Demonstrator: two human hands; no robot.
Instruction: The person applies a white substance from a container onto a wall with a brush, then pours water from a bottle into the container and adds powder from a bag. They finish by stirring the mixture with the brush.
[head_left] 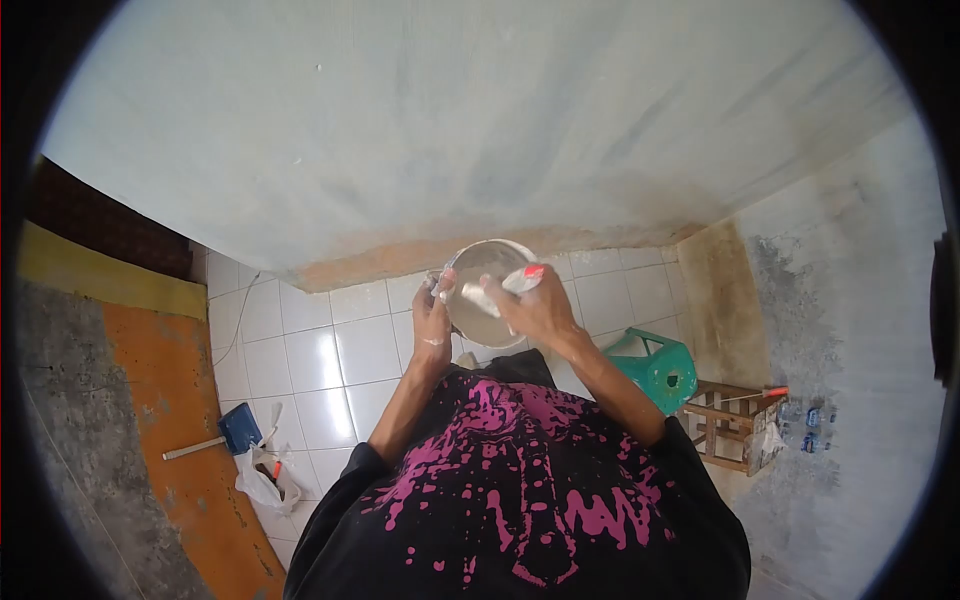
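A round bucket [490, 334] with pale, whitish material inside is held in front of my body, above the tiled floor. My left hand [432, 318] grips its left side, with white smears on the fingers. Over the bucket's opening, my right hand [540, 312] is closed around a white-smeared tool with a red handle end [534, 271]. The tool's pale working end points down into the bucket; whether it is a brush or a scraper I cannot make out.
Ahead stands a patchy pale wall [420, 130]. On the right are a green plastic stool [655, 368] and a wooden stool [722, 425] with a red-handled tool [775, 392] on it. A blue dustpan [240, 429] and a white plastic bag [266, 484] lie at left.
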